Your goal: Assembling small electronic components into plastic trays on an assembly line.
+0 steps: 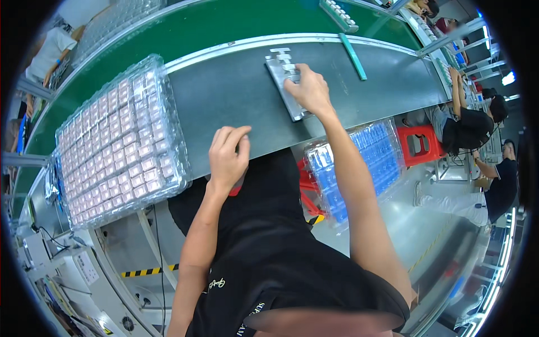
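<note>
A long metal fixture (pixel 284 90) with silvery clamp-like parts along its top lies slantwise on the dark bench top. My right hand (pixel 312 92) is closed over its right side, thumb and index finger on the upper parts. Whatever small piece may sit under those fingertips is hidden. Nearer the front edge of the bench, my left hand (pixel 227 157) hovers with nothing in it, its fingers loosely bent and the thumb apart. To its left stands a clear plastic tray (pixel 178 126) filled with rows of small pale pink square pieces.
A green strip (pixel 352 56) lies right of the fixture. Behind the bench runs a green conveyor belt (pixel 247 25) carrying a holder of white pieces (pixel 339 15). Blue-filled clear trays (pixel 365 163) sit low at my right, by a red stool (pixel 418 145). Several people work around.
</note>
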